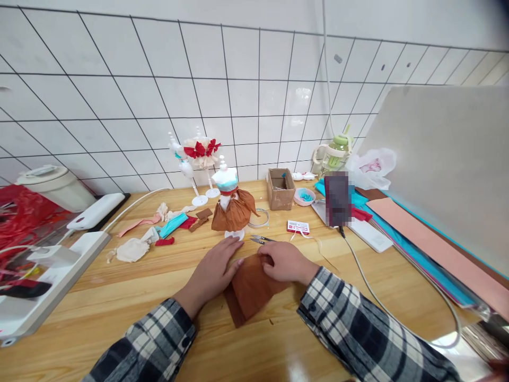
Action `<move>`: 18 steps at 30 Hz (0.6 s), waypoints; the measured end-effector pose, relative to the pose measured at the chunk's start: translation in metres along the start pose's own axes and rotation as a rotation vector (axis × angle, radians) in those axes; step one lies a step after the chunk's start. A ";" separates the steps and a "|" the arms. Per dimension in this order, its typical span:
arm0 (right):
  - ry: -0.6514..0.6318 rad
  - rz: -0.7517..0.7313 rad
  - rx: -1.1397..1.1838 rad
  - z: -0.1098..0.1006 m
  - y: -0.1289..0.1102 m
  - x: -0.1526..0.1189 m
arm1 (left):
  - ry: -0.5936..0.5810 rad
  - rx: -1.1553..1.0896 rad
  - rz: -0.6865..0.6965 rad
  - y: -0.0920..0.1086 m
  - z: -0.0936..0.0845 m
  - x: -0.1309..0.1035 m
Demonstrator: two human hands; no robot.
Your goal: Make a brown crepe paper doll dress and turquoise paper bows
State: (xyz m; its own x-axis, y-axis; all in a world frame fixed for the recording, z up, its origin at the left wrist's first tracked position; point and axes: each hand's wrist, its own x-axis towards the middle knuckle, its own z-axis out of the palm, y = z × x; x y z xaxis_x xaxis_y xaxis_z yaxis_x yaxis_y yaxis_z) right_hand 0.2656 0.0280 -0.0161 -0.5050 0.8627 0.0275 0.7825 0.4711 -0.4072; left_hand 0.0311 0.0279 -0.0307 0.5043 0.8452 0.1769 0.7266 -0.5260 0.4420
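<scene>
The left hand (216,267) lies flat, apparently steadying the brown cloth (253,289) (lest it slip), while the right hand (287,261) pinches its edge.

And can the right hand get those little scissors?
Probably yes. The scissors lie just past the right hand, and nothing seems to block the way, though its fingers are busy with the brown cloth.

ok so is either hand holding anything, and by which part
The right hand pinches the brown fabric piece by its far edge; the left hand touches its left side, but whether it grips cannot be told.
</scene>
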 end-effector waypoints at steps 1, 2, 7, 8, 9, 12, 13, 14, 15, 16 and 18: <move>0.024 -0.008 0.000 0.000 -0.001 0.000 | 0.003 0.064 -0.008 -0.002 0.004 0.005; 0.054 -0.007 0.010 0.000 -0.001 0.000 | -0.002 0.107 -0.011 -0.005 0.007 0.010; 0.236 0.140 -0.044 -0.002 0.010 0.008 | -0.006 0.175 -0.045 -0.021 0.015 0.031; 0.247 0.162 -0.083 -0.002 0.014 0.010 | -0.009 0.175 -0.048 -0.024 0.014 0.034; 0.242 0.171 -0.121 -0.001 0.018 0.012 | -0.005 0.175 -0.047 -0.027 0.014 0.035; 0.204 0.170 -0.185 0.004 0.024 0.015 | 0.075 0.193 -0.060 -0.028 0.009 0.036; 0.201 0.170 -0.186 0.006 0.024 0.015 | 0.119 0.198 -0.075 -0.027 0.007 0.035; 0.202 0.170 -0.179 0.007 0.023 0.015 | 0.159 0.193 -0.087 -0.025 0.005 0.033; 0.208 0.169 -0.168 0.007 0.022 0.015 | 0.185 0.173 -0.091 -0.022 0.003 0.031; 0.211 0.167 -0.156 0.008 0.021 0.015 | 0.183 0.138 -0.079 -0.019 0.001 0.029; 0.209 0.170 -0.141 0.008 0.018 0.013 | 0.110 0.052 -0.023 -0.012 -0.001 0.024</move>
State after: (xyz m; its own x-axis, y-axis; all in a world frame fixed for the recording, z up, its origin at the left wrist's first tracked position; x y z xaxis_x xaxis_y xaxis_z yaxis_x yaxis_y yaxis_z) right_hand 0.2704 0.0469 -0.0301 -0.2878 0.9437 0.1629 0.8996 0.3247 -0.2920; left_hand 0.0343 0.0545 -0.0307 0.4348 0.8611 0.2634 0.7622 -0.5077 0.4016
